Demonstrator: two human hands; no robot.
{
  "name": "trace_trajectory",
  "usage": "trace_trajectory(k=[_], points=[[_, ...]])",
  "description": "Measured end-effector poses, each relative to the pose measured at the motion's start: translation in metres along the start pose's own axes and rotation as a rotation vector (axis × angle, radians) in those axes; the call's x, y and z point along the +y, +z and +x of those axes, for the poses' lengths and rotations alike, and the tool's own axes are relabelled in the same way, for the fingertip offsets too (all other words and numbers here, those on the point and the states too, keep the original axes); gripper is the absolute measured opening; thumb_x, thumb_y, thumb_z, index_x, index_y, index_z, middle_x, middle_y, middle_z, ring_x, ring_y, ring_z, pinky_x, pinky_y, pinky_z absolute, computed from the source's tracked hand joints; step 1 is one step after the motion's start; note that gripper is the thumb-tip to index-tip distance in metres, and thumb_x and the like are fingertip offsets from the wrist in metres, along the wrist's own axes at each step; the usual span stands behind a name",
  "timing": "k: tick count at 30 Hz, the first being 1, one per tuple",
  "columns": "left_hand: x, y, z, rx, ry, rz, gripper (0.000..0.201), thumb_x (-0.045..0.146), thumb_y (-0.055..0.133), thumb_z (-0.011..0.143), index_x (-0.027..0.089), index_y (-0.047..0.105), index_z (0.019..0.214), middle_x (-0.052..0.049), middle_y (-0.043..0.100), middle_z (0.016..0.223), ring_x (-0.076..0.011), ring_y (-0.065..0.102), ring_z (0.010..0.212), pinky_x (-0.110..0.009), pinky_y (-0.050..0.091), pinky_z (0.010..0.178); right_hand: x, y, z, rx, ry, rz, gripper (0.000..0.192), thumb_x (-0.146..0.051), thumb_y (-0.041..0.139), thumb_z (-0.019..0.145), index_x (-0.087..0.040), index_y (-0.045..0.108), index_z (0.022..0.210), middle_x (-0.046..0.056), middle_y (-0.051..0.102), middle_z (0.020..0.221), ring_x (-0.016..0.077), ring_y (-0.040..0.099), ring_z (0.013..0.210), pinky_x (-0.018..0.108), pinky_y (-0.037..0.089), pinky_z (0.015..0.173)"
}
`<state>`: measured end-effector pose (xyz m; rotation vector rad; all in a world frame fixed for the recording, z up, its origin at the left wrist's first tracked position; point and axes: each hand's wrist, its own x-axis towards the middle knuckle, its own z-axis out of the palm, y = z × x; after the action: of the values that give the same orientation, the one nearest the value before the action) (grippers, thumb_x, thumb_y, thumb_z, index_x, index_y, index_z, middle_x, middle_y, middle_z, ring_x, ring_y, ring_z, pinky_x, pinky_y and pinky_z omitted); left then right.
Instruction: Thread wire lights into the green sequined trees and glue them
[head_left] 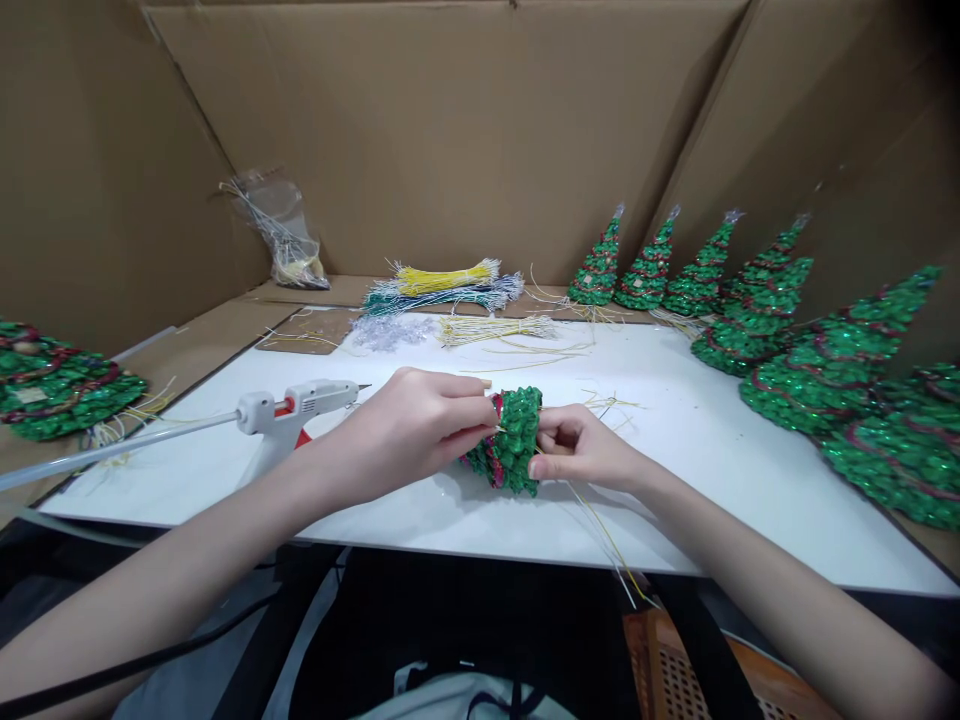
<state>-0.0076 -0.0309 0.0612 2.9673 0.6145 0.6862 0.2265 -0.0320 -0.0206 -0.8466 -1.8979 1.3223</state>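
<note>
I hold a small green sequin tree (pixel 513 440) on its side at the centre of the frame, just above the white worktop (pixel 720 440), my right hand (pixel 581 450) closed around its base end with thin yellow wires (pixel 607 540) trailing down, my left hand (pixel 409 430) pinched closed at its tip end. I judge I am fitting or fixing something at the tip, so the next move wants a steady tree and fine fingertips. The glue gun (pixel 296 410) lies just left; finished trees (pixel 757 300) line the right edge.

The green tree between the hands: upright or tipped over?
Tipped. The green tree lies sideways above the white board, held between the left hand and right hand.
</note>
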Motion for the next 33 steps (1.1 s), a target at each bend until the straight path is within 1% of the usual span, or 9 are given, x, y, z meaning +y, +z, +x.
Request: trace_trajectory(k=[6,12,16,19,21,23,26,30,33], points=[[-0.005,0.002,-0.001,0.001,0.002,-0.064,0.017,0.013,0.057,0.091,0.013,0.070,0.080,-0.001,0.063,0.070,-0.0086,0.052,0.059,-0.021,0.037,0.056,0.001,-0.001,0.000,-0.007,0.008,0.006,0.050,-0.042,0.077,0.072,-0.020,0.035,0.057,-0.009,0.020,0.056,0.0065,0.019,0.052,0.026,0.014,0.050],[-0.007,-0.002,-0.002,-0.034,-0.020,-0.049,0.015,0.017,0.057,0.092,0.014,0.071,0.088,-0.001,0.066,0.076,-0.0092,0.056,0.064,-0.021,0.039,0.061,-0.001,-0.002,-0.001,-0.035,-0.026,0.017,0.044,-0.043,0.074,0.075,-0.018,0.042,0.060,-0.009,0.021,0.056,0.0065,0.019,0.052,0.026,0.014,0.049],[-0.005,-0.008,-0.002,-0.093,-0.069,-0.012,0.013,0.017,0.056,0.091,0.014,0.068,0.090,0.000,0.063,0.077,-0.0097,0.055,0.064,-0.022,0.037,0.060,-0.004,-0.005,-0.002,-0.080,-0.011,0.088,0.033,-0.047,0.064,0.082,-0.014,0.059,0.078,-0.007,0.028,0.058,0.0079,0.025,0.053,0.025,0.019,0.050],[-0.001,-0.010,0.002,-0.154,-0.093,0.048,0.015,0.017,0.051,0.090,0.014,0.064,0.083,0.000,0.059,0.074,-0.0102,0.051,0.062,-0.023,0.035,0.059,-0.003,-0.007,-0.002,-0.096,0.022,0.135,0.029,-0.041,0.058,0.085,-0.013,0.064,0.089,-0.004,0.038,0.062,0.0084,0.027,0.054,0.025,0.021,0.051],[0.001,-0.010,0.005,-0.197,-0.096,0.086,0.016,0.019,0.049,0.089,0.015,0.061,0.079,0.000,0.058,0.074,-0.0104,0.050,0.061,-0.024,0.034,0.058,-0.002,-0.006,-0.001,-0.075,0.037,0.135,0.025,-0.037,0.056,0.085,-0.013,0.064,0.088,-0.003,0.042,0.065,0.0090,0.030,0.055,0.025,0.024,0.052],[0.003,-0.010,0.009,-0.229,-0.101,0.118,0.016,0.020,0.049,0.088,0.016,0.059,0.076,0.000,0.059,0.074,-0.0104,0.049,0.061,-0.024,0.032,0.058,-0.004,-0.003,0.000,-0.028,0.032,0.093,0.024,-0.036,0.056,0.085,-0.013,0.064,0.080,-0.001,0.047,0.068,0.0109,0.038,0.060,0.025,0.030,0.056],[0.005,-0.011,0.015,-0.272,-0.150,0.118,0.014,0.019,0.050,0.084,0.016,0.056,0.071,0.001,0.058,0.071,-0.0097,0.046,0.059,-0.024,0.029,0.056,-0.007,0.003,0.001,0.035,0.002,0.033,0.032,-0.042,0.057,0.087,-0.014,0.062,0.071,0.001,0.052,0.069,0.0142,0.045,0.067,0.026,0.037,0.062],[0.003,-0.010,0.021,-0.307,-0.273,0.031,0.015,0.020,0.053,0.075,0.016,0.049,0.060,0.004,0.049,0.055,-0.0081,0.038,0.050,-0.023,0.024,0.051,-0.007,0.007,0.001,0.043,-0.019,0.001,0.040,-0.048,0.058,0.087,-0.014,0.060,0.068,0.000,0.048,0.063,0.0132,0.043,0.063,0.025,0.036,0.058],[-0.002,-0.006,0.023,-0.302,-0.337,-0.052,0.021,0.022,0.054,0.072,0.017,0.045,0.054,0.005,0.038,0.048,-0.0079,0.033,0.046,-0.023,0.022,0.047,-0.006,0.007,0.001,0.041,-0.019,-0.011,0.040,-0.050,0.061,0.086,-0.014,0.058,0.068,-0.003,0.037,0.059,0.0097,0.033,0.057,0.023,0.028,0.051]])
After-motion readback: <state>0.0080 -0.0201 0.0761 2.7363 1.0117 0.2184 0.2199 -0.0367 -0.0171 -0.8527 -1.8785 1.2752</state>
